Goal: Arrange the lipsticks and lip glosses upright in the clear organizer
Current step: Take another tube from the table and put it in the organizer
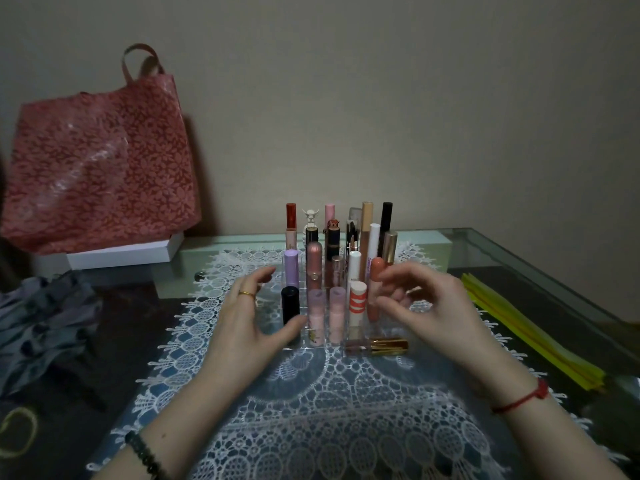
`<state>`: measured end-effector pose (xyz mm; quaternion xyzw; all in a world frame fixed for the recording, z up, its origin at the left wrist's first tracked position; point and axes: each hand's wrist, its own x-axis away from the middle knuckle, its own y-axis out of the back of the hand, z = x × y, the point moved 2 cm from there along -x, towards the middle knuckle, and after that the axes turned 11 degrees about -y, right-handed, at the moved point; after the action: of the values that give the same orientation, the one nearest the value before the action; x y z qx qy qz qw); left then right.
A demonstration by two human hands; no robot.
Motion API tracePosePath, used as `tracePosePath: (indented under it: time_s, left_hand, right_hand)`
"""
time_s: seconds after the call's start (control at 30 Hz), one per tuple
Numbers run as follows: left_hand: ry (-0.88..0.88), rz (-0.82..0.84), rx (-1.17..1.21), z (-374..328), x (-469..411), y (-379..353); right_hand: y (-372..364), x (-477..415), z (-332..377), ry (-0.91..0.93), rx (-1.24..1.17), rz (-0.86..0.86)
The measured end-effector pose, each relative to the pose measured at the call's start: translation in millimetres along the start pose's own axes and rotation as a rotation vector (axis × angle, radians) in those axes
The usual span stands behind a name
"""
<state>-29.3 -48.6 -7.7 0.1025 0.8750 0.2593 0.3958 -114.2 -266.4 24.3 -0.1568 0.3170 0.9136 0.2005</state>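
The clear organizer (298,342) stands on the lace mat at centre, filled with several upright lipsticks and lip glosses, among them a black tube (290,304) at front left and a white tube with red stripes (357,302). One gold-capped lip gloss (377,345) lies flat on the mat at the organizer's front right corner. My left hand (258,320) is at the organizer's left side, fingers spread, thumb near the black tube. My right hand (427,306) is at the right side, fingers apart, fingertips close to a coral-capped gloss (376,269); I cannot tell if they touch it.
A white lace mat (325,410) covers the glass table. A red floral tote bag (100,164) sits on a white box (121,254) at back left. Crumpled grey cloth (41,323) lies at left. Yellow sticks (530,337) lie along the right edge.
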Motion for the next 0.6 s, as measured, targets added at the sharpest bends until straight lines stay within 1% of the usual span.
tracePosePath:
  time_s: [0.07,0.1,0.17,0.27,0.4,0.47,0.6]
  left_hand:
    - [-0.172,-0.074,-0.039,-14.9,-3.4,5.6]
    - [-0.257,-0.075,-0.065,-22.3,-3.1,5.9]
    - [-0.359,0.006,-0.086,-33.8,1.8,0.4]
    - [-0.355,0.219,-0.067,-39.4,9.6,-15.0]
    - [-0.365,0.397,-0.03,-33.0,13.1,-28.0]
    - [-0.344,0.445,0.0,-27.9,14.4,-30.8]
    - [-0.321,0.472,-0.011,-23.5,15.5,-34.8]
  right_hand:
    - [6.5,4.4,-0.6,0.007,0.086,0.074]
    - [7.4,6.8,-1.0,-0.004,0.141,0.132]
    - [6.1,10.3,-2.0,-0.027,0.271,0.249]
    - [3.2,10.9,-2.8,-0.014,0.427,0.326]
    - [2.6,11.4,-3.3,-0.041,0.493,0.331]
    - [1.9,12.1,-3.2,-0.053,0.503,0.333]
    - [-0.1,12.2,-2.6,-0.056,0.553,0.338]
